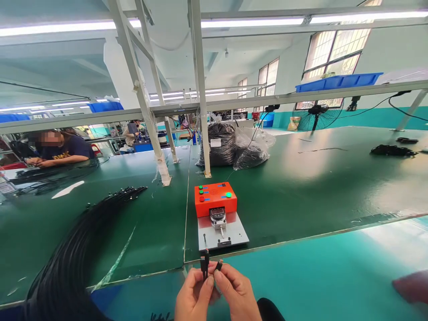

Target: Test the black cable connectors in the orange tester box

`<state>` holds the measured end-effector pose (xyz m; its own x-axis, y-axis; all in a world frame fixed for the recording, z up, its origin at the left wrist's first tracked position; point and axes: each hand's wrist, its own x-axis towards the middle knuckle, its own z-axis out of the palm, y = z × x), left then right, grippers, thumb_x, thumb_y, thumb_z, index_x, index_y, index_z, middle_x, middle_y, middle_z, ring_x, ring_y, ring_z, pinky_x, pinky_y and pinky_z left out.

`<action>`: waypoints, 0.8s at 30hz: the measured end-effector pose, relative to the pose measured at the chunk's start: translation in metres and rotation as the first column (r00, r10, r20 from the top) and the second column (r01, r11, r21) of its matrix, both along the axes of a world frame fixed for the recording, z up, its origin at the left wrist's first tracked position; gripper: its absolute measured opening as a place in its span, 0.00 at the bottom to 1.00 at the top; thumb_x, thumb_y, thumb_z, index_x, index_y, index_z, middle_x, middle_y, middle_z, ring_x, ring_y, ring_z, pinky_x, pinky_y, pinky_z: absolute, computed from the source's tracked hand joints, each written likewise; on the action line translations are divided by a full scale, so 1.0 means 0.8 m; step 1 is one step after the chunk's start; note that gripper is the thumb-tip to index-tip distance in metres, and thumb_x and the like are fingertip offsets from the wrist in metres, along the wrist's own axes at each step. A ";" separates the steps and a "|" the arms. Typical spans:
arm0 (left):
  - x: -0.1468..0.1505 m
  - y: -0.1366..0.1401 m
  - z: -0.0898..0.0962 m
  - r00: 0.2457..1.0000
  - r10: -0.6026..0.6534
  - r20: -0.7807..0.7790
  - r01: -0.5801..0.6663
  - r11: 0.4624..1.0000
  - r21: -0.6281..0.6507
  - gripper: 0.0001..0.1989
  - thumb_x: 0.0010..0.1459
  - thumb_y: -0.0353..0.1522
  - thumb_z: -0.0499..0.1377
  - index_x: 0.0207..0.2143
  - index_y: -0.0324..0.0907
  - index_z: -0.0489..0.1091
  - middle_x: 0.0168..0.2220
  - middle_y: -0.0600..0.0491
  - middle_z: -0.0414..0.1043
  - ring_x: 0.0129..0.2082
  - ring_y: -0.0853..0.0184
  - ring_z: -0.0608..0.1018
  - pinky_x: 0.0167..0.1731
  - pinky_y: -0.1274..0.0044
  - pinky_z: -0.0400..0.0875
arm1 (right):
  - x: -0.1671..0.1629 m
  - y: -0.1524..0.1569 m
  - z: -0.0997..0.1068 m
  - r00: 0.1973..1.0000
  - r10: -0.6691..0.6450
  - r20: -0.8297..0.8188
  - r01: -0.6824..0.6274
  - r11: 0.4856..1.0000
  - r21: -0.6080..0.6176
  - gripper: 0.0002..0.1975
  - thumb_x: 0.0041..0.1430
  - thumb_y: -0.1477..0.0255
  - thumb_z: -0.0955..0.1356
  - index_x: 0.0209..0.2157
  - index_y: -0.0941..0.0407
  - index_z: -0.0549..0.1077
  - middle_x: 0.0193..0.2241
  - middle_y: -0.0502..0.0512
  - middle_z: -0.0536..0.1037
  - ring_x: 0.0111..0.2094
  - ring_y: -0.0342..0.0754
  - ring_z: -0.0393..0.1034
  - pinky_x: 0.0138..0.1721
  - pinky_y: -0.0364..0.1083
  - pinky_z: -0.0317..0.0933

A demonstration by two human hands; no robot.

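My left hand [191, 296] is closed, pinching black cables [203, 269] whose connector ends point up between thumb and fingers. Beside it, my right hand [236, 290] grips another black cable connector [219, 265] with its metal tip showing. The two hands nearly touch, just off the table's front edge. Straight ahead stands an orange box [214, 194] with green and red buttons. A digital gauge [218, 215] is mounted on the metal plate [240, 232] in front of it. Where the cables run below my hands is hidden.
A thick bundle of black cables [72, 249] curves over the green table [160, 232] on the left. Bagged black goods [221, 142] sit behind the box, by white frame posts [202, 111]. Another person [72, 149] works at far left. Black coils [391, 150] lie far right.
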<state>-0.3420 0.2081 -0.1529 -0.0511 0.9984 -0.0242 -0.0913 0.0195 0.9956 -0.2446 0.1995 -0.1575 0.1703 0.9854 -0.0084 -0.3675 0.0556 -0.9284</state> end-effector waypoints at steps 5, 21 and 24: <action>-0.003 0.000 0.018 0.971 0.189 -0.146 -0.183 0.982 0.057 0.16 0.46 0.46 0.62 0.26 0.42 0.74 0.23 0.55 0.74 0.27 0.66 0.74 0.31 0.80 0.68 | 0.008 0.009 -0.007 0.989 -0.147 -0.005 0.145 0.979 -0.145 0.19 0.49 0.53 0.67 0.23 0.57 0.73 0.18 0.52 0.76 0.27 0.49 0.68 0.36 0.45 0.59; 0.004 0.002 0.002 0.981 0.094 -0.168 -0.087 0.995 0.045 0.21 0.44 0.50 0.61 0.27 0.41 0.75 0.14 0.60 0.60 0.16 0.70 0.64 0.17 0.80 0.61 | 0.041 0.044 0.002 0.999 0.031 0.038 -0.019 0.959 -0.283 0.17 0.46 0.59 0.68 0.20 0.59 0.71 0.10 0.50 0.72 0.16 0.43 0.63 0.26 0.43 0.54; 0.003 0.001 0.002 0.983 0.077 -0.164 -0.070 0.996 0.048 0.21 0.48 0.50 0.59 0.31 0.41 0.75 0.15 0.59 0.62 0.17 0.71 0.65 0.17 0.81 0.60 | 0.041 0.044 0.009 0.998 0.032 0.045 -0.018 0.957 -0.288 0.15 0.49 0.62 0.67 0.20 0.60 0.71 0.11 0.50 0.72 0.18 0.43 0.64 0.28 0.43 0.56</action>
<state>-0.3397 0.2089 -0.1511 -0.1243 0.9917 0.0329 0.0750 -0.0236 0.9969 -0.2116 0.2351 -0.1501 0.1531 0.9463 -0.2846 -0.3194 -0.2252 -0.9205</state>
